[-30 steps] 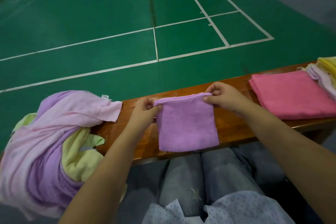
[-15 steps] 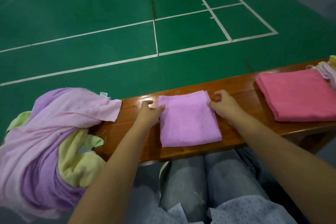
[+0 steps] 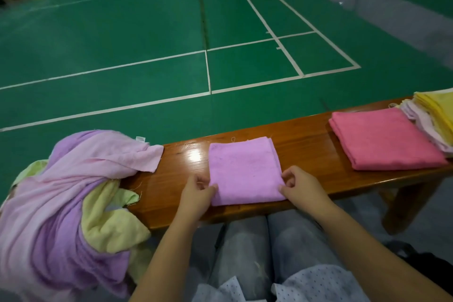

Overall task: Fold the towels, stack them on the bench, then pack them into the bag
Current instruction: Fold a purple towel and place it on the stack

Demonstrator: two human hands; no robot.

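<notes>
Pinching purple towel (image 3: 244, 169) near corners: left hand (image 3: 196, 195); right hand (image 3: 300, 190)

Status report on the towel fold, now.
Left hand and right hand each pinch a near corner of the purple towel. Towel folded, flat on bench. Pink towel beside; nothing between.

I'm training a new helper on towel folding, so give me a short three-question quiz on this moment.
1. True or false: the purple towel lies folded on the bench.
2. What colour is the folded towel to its right? A) pink B) blue C) white
3. Which hands touch the purple towel's near corners?

Key: 1 true. 2 A, the pink towel. 3 both, the left hand and the right hand.
</notes>
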